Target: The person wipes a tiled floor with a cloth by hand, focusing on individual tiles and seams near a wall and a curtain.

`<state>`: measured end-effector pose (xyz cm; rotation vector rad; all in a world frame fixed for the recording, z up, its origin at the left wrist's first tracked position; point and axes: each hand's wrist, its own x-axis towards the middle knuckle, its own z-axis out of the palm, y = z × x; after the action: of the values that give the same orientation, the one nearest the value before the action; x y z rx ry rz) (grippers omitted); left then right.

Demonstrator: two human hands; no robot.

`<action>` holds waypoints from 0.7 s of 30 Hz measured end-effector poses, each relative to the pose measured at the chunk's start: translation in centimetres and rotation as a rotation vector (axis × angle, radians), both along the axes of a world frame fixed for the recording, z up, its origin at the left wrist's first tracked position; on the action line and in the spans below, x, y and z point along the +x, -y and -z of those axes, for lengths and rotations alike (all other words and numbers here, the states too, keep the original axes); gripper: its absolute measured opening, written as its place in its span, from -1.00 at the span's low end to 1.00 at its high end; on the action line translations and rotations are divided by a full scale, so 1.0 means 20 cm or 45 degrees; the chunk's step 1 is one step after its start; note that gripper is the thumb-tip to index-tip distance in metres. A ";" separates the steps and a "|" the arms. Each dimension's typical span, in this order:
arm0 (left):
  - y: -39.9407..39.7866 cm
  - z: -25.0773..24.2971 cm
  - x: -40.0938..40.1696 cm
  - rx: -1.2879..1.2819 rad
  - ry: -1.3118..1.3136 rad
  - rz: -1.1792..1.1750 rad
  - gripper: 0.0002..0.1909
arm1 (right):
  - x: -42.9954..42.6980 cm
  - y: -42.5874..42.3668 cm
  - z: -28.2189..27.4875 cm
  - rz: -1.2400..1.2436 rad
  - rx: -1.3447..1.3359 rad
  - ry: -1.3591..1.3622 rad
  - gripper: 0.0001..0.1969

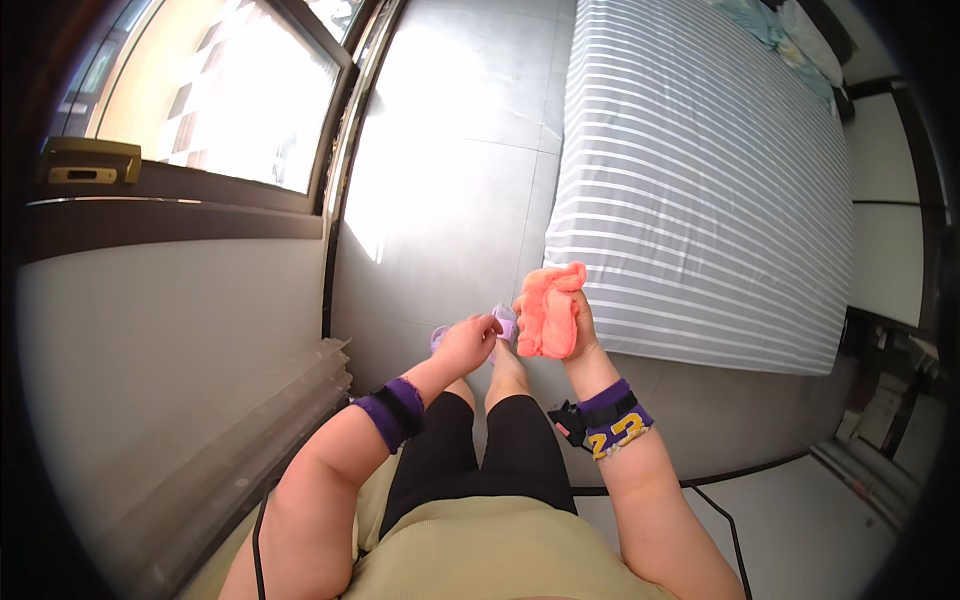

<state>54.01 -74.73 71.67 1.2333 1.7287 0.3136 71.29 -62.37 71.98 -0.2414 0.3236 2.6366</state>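
Note:
In my right hand point(585, 322) is a folded coral-coloured plush cloth point(551, 311), held up in front of the near corner of a bed. The cloth hides most of my palm and part of my fingers. My left hand point(469, 343) hovers to the left of it, fingers curled inward and apart from the cloth; I see nothing held in it. Below, lilac slippers point(506, 328) are on my feet, partly covered by the left hand.
A bed with a grey-and-white striped sheet point(697, 195) fills the right side. At left are a dark-framed window point(247, 105) with a brass-coloured latch point(90, 161) and a low white wall point(172, 315). Grey floor tiles point(442, 187) run between. Cabinets point(885, 255) line the far right.

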 end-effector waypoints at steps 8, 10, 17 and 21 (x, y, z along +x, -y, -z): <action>-0.20 -0.41 0.07 0.315 -0.006 0.437 -0.82 | 0.65 0.29 -0.32 0.162 0.122 0.273 -0.44; -0.21 -0.46 0.10 0.403 -0.019 0.525 -0.82 | 0.80 0.45 -0.35 0.289 0.120 0.246 -0.46; -0.15 -0.30 0.74 0.439 -0.064 1.019 -0.81 | 1.43 1.18 -0.23 0.658 0.139 0.243 -0.51; -0.05 -0.09 1.42 0.413 -0.031 1.315 -0.81 | 1.91 1.63 0.15 0.938 0.216 0.218 -0.49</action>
<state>82.50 -73.78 73.39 2.1792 0.8755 -0.0537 109.59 -94.96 68.88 -0.2335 0.0978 1.8882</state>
